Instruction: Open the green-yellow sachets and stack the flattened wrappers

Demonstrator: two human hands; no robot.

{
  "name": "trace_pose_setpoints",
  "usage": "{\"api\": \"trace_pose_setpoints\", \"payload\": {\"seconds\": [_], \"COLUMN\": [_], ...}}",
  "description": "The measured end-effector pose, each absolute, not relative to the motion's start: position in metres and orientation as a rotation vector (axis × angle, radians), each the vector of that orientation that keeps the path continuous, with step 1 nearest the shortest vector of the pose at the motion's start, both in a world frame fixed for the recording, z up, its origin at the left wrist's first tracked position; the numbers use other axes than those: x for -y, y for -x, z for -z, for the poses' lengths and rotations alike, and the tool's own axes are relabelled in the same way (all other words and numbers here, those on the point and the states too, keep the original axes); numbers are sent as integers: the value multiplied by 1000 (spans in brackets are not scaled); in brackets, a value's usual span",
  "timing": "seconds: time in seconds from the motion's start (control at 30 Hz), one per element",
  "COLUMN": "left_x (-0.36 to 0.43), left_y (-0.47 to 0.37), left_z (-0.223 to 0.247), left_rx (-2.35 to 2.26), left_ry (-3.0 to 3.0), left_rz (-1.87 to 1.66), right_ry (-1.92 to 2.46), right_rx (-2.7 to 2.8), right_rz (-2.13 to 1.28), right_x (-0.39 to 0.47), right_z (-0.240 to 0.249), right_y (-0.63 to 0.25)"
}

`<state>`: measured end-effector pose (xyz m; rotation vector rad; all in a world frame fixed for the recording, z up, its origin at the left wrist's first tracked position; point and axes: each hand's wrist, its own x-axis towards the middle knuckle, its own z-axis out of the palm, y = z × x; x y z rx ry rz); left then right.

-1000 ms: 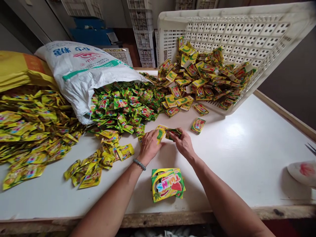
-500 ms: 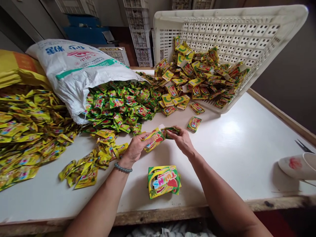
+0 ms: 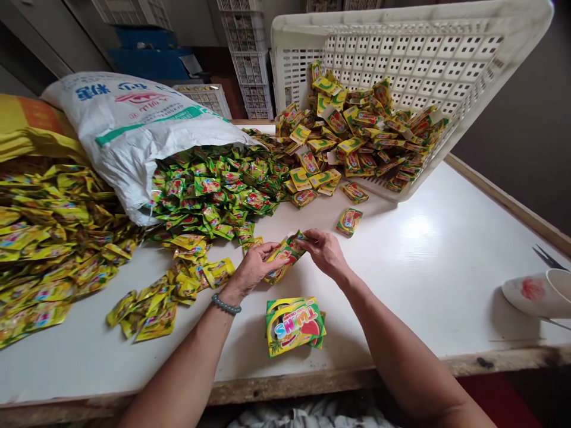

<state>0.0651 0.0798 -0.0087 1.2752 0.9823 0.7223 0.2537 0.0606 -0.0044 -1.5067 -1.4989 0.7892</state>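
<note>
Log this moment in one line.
Left hand: holding TWINS carton | Right hand: pinching green sachet at carton's far end | Nearby: stacked TWINS cartons

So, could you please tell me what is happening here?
A person's left hand holds a yellow-and-green box while the right hand pinches a green packet at the box's end. TWINS boxes are stacked nearer the person. Green packets spill from a white sack, and small boxes lie in a tipped basket.
</note>
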Motion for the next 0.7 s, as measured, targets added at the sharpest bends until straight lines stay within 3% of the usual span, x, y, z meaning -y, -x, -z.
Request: {"api": "trace_pose_setpoints", "payload": {"seconds": [0.1, 0.43, 0.6, 0.7], "left_x": [-79, -73, -73, -73], "left_y": [-67, -74, -77, -74], "left_z": [11, 7, -2, -6], "left_rx": [-969, -941, -992, -982], "left_ry": [-1209, -997, -965, -943], "left_rz": [-790, -912, -1111, -1191], "right_ry": [1520, 1464, 1307, 1181], "right_rx": [1581, 1515, 1374, 1252], "right_rz": [-633, -980, -818, -950], "right_x": [-60, -54, -52, -54], "right_z": [7, 13, 11, 13], "right_y": [-248, -232, -229, -230]}}
